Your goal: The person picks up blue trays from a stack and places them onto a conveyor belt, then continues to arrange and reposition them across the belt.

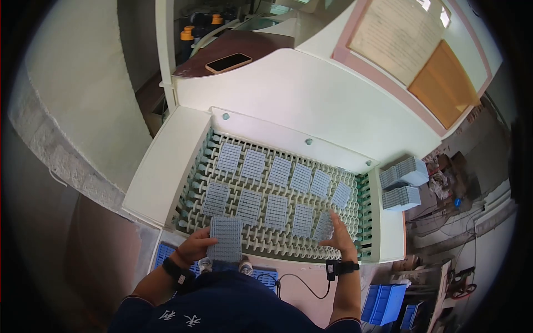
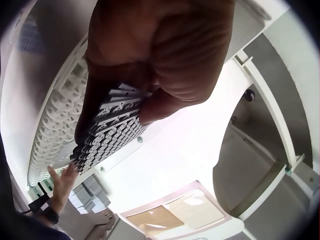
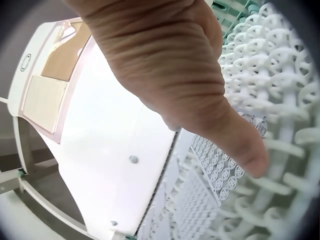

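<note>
My left hand (image 1: 194, 247) grips a stack of thin grey patterned panels (image 1: 226, 240) by its left side, over the front edge of the roller conveyor (image 1: 266, 244). In the left wrist view, the panel stack (image 2: 114, 134) shows several layers fanned slightly at the edge, held between thumb and fingers. My right hand (image 1: 340, 240) is at the conveyor's right front, thumb and fingers spread around a single flat panel (image 1: 322, 226). Seen from the right wrist, the straight thumb (image 3: 245, 155) overlaps that perforated panel (image 3: 220, 170) lying on the white rollers.
Two rows of similar panels (image 1: 247, 206) lie across the conveyor. Stacks of panels (image 1: 402, 197) stand on the right ledge. A white machine housing (image 1: 266, 89) rises behind, with a phone (image 1: 228, 63) on a brown shelf. Blue crates (image 1: 383, 304) sit lower right.
</note>
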Motion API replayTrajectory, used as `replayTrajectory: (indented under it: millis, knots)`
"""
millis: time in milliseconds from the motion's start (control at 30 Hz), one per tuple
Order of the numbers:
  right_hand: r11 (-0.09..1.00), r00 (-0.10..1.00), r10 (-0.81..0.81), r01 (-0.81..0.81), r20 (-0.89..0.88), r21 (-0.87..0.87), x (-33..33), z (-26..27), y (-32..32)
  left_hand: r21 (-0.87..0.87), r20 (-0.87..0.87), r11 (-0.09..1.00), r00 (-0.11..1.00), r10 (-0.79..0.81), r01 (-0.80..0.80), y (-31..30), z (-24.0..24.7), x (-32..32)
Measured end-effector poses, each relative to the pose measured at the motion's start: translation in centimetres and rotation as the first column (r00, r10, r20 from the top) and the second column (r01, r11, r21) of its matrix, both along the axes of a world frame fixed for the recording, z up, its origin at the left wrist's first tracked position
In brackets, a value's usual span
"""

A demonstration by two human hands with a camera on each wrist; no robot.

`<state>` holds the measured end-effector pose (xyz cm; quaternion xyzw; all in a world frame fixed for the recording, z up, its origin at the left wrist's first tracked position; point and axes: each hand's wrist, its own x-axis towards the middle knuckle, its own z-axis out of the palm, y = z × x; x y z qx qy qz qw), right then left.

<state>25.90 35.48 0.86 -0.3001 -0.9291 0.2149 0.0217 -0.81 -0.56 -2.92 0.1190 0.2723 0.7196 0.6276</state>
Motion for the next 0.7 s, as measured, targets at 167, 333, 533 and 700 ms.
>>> replayTrajectory:
  millis: [167, 333, 533, 700]
  knots:
    - [0.999, 0.967, -0.012, 0.019, -0.255, 0.029, 0.1, -1.3, -2.5, -0.070, -0.108, 0.996, 0.993, -0.056, 0.049, 5.1, 0.4, 1.7]
    - [0.573, 0.861, -0.369, -0.086, -0.350, -0.815, -3.7, -3.5, -10.9, -0.094, -0.244, 0.992, 0.963, -0.110, 0.090, 9.7, 0.1, 4.1]
    - [0.475, 0.698, -0.675, 0.163, -0.239, -0.864, -0.5, -2.6, -7.2, -0.152, -0.323, 0.988, 0.945, -0.059, 0.009, 10.6, 0.7, 4.6]
    - [0.655, 0.595, -0.752, 0.632, -0.283, -0.413, 7.4, -3.6, 2.3, -0.178, -0.211, 0.984, 0.977, -0.025, -0.013, 8.6, 0.9, 3.4]
